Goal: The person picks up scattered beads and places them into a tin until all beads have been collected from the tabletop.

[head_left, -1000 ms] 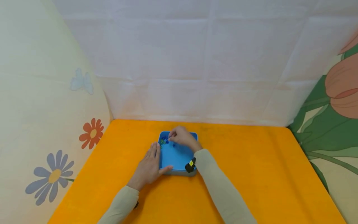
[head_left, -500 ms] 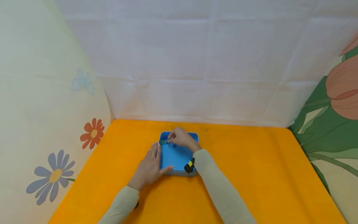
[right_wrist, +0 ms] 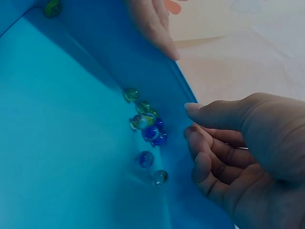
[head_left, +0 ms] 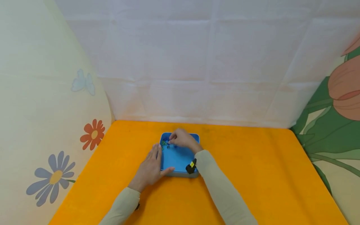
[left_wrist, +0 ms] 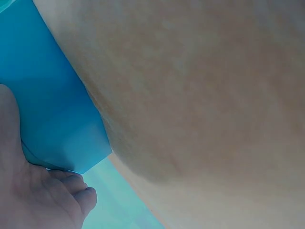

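A blue rectangular box (head_left: 175,161) stands on the table with several glass marbles (right_wrist: 151,131) inside, mostly green and dark blue, grouped along one wall. Beside the box, my left hand (head_left: 150,168) lies with straight fingers along the left wall, the thumb at the front edge; its fingertips (right_wrist: 159,33) reach the rim in the right wrist view. My right hand (head_left: 182,138) hovers inside the back part of the box, next to the marbles. Its fingers (right_wrist: 202,167) are loosely bent, and a gap shows between thumb and forefinger with no marble in it.
The orange tabletop (head_left: 253,175) spreads around the box. A white sheet (head_left: 208,62) hangs behind the table, and flower-printed cloths (head_left: 56,109) flank it. One green marble (right_wrist: 52,8) lies apart, near a far corner of the box.
One marble has come out from beneath the right fingertips and lies slightly nearer the front of the box. Both hands stay nearly in place.
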Tool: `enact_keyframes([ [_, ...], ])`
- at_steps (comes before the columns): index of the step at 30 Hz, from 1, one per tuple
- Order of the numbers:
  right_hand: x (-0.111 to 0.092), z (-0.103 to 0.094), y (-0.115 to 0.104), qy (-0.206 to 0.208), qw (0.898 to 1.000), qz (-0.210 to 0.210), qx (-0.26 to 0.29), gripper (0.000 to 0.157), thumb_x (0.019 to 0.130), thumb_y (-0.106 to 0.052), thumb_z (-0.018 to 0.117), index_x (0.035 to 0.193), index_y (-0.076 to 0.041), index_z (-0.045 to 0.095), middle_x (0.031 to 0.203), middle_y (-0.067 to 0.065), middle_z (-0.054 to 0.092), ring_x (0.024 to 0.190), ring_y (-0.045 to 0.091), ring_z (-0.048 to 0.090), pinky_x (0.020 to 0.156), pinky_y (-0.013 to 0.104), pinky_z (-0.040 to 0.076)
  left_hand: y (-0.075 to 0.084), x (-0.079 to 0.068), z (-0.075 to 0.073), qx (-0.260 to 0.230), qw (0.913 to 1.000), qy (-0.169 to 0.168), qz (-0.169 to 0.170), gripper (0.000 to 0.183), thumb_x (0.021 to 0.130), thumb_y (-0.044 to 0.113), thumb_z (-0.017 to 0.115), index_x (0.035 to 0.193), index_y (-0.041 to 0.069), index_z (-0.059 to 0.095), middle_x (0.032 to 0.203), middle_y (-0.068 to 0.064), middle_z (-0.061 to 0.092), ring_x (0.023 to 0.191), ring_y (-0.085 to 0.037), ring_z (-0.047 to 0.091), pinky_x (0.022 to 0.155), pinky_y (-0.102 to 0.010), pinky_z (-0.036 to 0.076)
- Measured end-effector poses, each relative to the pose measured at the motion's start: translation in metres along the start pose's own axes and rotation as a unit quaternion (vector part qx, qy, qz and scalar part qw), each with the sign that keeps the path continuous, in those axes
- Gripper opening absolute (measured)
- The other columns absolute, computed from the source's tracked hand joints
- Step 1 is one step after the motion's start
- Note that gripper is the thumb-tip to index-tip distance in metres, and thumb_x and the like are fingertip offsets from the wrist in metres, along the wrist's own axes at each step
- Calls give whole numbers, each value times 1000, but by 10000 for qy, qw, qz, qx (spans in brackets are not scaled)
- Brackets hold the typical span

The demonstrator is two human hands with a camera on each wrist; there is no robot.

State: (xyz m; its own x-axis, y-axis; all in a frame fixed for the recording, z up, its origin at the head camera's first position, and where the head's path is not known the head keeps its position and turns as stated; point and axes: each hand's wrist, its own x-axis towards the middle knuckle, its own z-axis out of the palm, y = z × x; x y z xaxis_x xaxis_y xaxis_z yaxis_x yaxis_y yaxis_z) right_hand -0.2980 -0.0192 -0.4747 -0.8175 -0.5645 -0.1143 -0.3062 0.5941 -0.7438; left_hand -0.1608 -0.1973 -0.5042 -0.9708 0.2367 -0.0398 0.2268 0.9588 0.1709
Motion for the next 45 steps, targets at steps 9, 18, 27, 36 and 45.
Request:
enact_keyframes([
  [9,-10,-16,0,163,9997,71,152,29,103,-22,69,123,-2,76,120,14,76,95,22,68,88,38,62,-1,-1,1,36,10000,8,10,120,93,83,47,165,-8,15,174,-28,15,163,-44,21,125,-55,38],
  [18,-39,-33,10,481,9981,55,377,32,103,-28,70,122,-4,76,113,9,76,97,20,67,90,38,62,0,-1,1,-13,10000,-33,-35,120,93,83,47,165,-7,15,175,-27,16,163,-43,21,124,-55,39],
  [27,-81,-54,29,793,9959,166,402,34,102,-27,70,124,-2,75,108,9,74,92,21,63,81,33,58,0,-1,2,-82,9998,-107,-144,121,92,84,47,166,-5,13,175,-27,14,164,-42,19,127,-55,35],
  [36,-119,-54,56,1169,9910,300,579,33,101,-24,72,124,0,75,109,12,76,92,19,65,85,35,61,-1,-1,1,-29,10000,-78,0,119,94,82,48,165,-7,13,175,-28,13,163,-43,19,128,-55,32],
  [45,-143,-42,77,1414,9843,595,873,33,100,-25,74,123,-1,74,103,8,76,87,16,64,77,27,57,2,0,0,9,10000,-48,44,119,94,82,48,165,-8,15,174,-28,15,163,-44,21,129,-56,30],
])
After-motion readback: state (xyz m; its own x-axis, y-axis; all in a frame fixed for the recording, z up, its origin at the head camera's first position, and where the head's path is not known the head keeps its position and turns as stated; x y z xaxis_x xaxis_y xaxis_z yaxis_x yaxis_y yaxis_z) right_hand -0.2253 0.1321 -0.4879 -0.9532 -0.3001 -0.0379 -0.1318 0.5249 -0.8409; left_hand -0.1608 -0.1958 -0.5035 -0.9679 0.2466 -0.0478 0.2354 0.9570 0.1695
